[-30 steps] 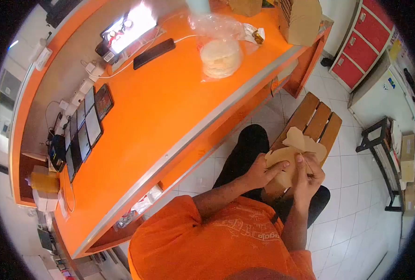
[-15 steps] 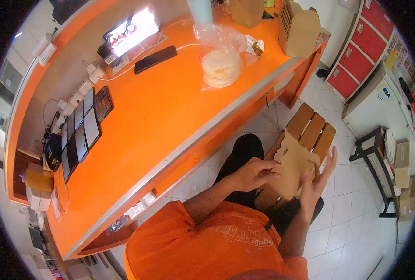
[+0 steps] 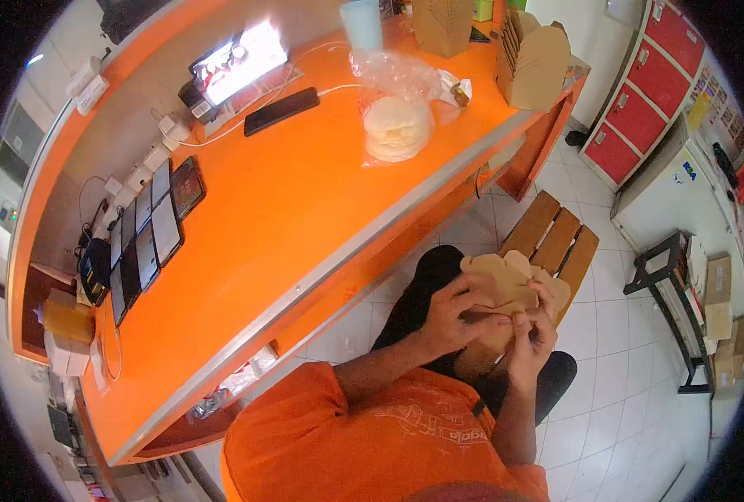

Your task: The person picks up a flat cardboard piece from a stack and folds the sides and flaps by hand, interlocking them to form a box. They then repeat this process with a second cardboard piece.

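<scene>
A brown cardboard takeaway box (image 3: 506, 278), partly folded with its flaps standing out, is between my hands above the slatted wooden bench (image 3: 574, 251). My left hand (image 3: 456, 316) grips its near left side with bent fingers. On the near right side, my right hand (image 3: 533, 336) pinches the cardboard, thumb towards me. The two hands' fingertips come close together at the near edge. My fingers and palms hide part of the box's lower side.
On the orange counter (image 3: 246, 226) lie several phones (image 3: 156, 230), a black phone (image 3: 282, 111) on a cable, a lit screen (image 3: 240, 63) and a plastic bag of round flatbreads (image 3: 397, 130). Folded cardboard boxes (image 3: 535, 71) stand at its far end. Red lockers (image 3: 640, 100) are beyond.
The cardboard has gone from a flatter sheet to a more folded shape with raised flaps. My right hand has moved left and closed on it; my left hand has come nearer.
</scene>
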Available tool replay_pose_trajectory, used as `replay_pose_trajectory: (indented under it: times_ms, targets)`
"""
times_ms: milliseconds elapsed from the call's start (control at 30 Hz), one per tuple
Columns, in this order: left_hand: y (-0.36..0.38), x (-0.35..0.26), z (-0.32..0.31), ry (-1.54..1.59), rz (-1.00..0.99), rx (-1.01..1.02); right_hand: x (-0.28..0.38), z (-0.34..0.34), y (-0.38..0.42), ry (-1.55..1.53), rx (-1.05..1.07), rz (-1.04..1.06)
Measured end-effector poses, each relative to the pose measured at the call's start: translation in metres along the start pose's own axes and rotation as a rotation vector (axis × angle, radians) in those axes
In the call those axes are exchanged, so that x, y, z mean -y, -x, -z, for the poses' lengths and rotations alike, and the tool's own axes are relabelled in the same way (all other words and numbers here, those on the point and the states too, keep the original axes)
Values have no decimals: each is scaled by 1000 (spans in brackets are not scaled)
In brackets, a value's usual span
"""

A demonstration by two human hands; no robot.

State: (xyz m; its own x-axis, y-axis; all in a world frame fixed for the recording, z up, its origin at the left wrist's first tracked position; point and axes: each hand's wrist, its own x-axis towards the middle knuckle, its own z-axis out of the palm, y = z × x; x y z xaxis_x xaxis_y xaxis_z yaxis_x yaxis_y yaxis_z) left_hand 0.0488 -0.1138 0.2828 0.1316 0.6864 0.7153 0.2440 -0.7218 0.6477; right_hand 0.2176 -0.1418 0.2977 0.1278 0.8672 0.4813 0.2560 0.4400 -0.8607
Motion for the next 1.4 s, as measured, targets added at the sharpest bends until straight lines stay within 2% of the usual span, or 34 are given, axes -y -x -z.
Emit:
replay_pose_trajectory:
  times_ms: [33,100,133,167,233,267,333,367,400,433,500,533,600,633,700,733,800,933,1000,1100,1133,1233,1333,1400]
  targets:
    - [-2,-9,-4,-42,0,-111,-2,-1,2,-65,-47,-51]
    - [20,-8,-32,407,156,-289,6,4,-7,-279,-180,-142]
    - [34,-5,-38,716,256,-253,10,8,-11,-386,-246,-187]
    - [47,-2,-43,1018,373,-252,7,17,-11,-397,-169,-130]
    - [53,1,-33,1713,582,82,-1,40,-8,-415,-15,-16]
    - [46,-2,-24,1979,715,283,8,44,-17,-518,220,63]
    - [47,23,-16,2055,711,418,13,58,-26,-291,479,79]
    - [34,23,-6,2092,708,490,18,58,-28,-174,479,82]
    - [24,17,6,1589,1028,387,22,58,-29,-54,481,86]
    - [13,11,10,1433,1033,363,27,58,-31,64,485,90]
    - [-1,7,12,1120,1023,315,37,40,-28,140,246,29]
    - [-4,4,10,1134,1014,195,41,32,-26,144,194,-36]
    - [-2,0,10,916,857,209,45,21,-21,148,93,-171]
    - [-3,-3,12,806,777,215,42,20,-21,151,78,-109]
    - [-6,-15,13,703,753,157,35,16,-19,158,50,15]
    - [-8,-21,15,652,741,127,37,16,-18,138,25,0]
    - [-11,-27,15,628,654,104,41,15,-17,100,-23,-25]
    - [-22,-33,19,769,625,21,44,26,-23,-80,129,61]
    - [-25,-27,26,720,627,94,56,33,-27,-60,282,18]
    - [-23,-14,36,671,653,209,64,34,-29,-102,377,24]
    - [-23,-14,37,660,665,247,61,34,-28,-108,351,43]
    - [-24,-27,30,763,574,112,47,29,-21,-95,248,65]
    - [-15,-32,21,691,551,87,45,25,-16,-30,122,38]
    - [-8,-37,19,756,619,129,50,25,-19,-10,96,51]
